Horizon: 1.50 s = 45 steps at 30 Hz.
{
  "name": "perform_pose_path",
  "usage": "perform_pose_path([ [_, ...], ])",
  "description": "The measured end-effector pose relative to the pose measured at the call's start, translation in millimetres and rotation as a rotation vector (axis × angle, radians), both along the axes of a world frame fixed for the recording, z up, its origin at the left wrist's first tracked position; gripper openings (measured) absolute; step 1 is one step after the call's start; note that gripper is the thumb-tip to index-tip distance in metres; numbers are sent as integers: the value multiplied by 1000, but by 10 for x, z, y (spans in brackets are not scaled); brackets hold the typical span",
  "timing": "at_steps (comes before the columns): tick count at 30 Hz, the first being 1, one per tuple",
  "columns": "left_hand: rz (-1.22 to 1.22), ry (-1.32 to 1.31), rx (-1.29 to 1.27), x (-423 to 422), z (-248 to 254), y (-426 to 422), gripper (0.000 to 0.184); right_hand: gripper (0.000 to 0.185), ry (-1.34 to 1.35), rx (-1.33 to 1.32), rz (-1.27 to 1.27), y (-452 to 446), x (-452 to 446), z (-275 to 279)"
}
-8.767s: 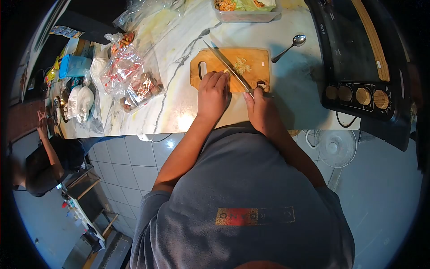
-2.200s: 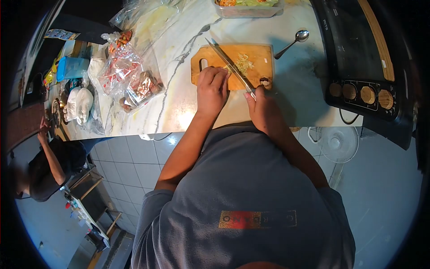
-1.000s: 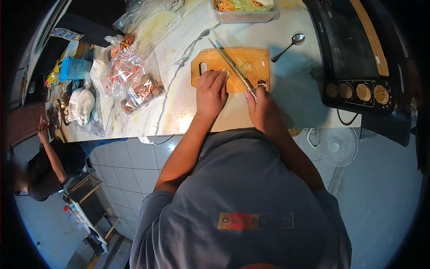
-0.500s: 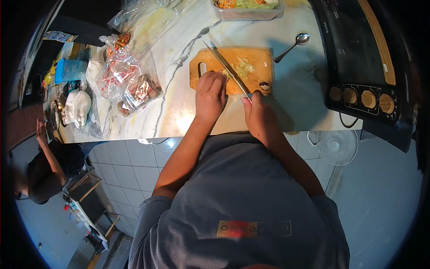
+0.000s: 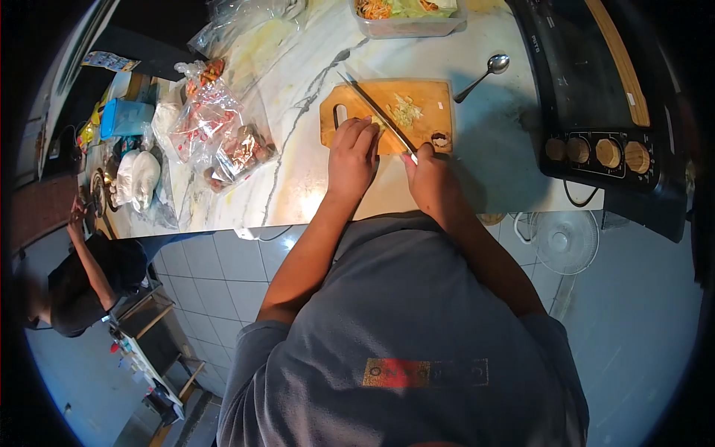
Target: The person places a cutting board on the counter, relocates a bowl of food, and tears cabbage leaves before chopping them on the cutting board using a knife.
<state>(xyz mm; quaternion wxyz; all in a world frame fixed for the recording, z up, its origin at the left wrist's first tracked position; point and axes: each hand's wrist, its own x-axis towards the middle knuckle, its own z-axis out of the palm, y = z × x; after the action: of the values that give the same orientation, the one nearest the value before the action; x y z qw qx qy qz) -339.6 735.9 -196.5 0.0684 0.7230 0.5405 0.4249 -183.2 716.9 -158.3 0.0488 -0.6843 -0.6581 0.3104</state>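
Note:
A wooden cutting board (image 5: 350,93) lies on the marble-patterned counter in front of me. My right hand (image 5: 434,179) is closed around the handle of a kitchen knife (image 5: 380,113), its blade slanting up and left across the board. On the board's left half rests my left hand (image 5: 353,158), fingers bent and pressed together beside the blade. A pale yellow piece of food (image 5: 379,126) shows at those fingertips, mostly hidden by them. Right of the blade sits a small heap of finely chopped pale food (image 5: 404,111).
A spoon (image 5: 494,65) lies right of the board, near a black oven (image 5: 596,153) with several knobs. Behind stands a plastic container (image 5: 410,28) of vegetables. Plastic bags (image 5: 223,134) fill the counter's left side. Another person (image 5: 78,279) is at far left.
The view has shifted slightly. The knife stays in my right hand at a similar slant, and my left hand remains on the board. The other person's hand has moved slightly.

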Motion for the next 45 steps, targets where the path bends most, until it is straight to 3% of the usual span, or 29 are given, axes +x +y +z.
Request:
perform_pose_path([
  [20, 17, -12, 0, 36, -36, -43, 14, 37, -69, 74, -11, -68, 119, -5],
  [40, 18, -56, 27, 37, -28, 13, 14, 39, 59, 152, 32, -127, 120, 65],
  [45, 34, -58, 0, 58, -4, 10, 14, 38, 77, 32, 21, -99, 102, 113],
])
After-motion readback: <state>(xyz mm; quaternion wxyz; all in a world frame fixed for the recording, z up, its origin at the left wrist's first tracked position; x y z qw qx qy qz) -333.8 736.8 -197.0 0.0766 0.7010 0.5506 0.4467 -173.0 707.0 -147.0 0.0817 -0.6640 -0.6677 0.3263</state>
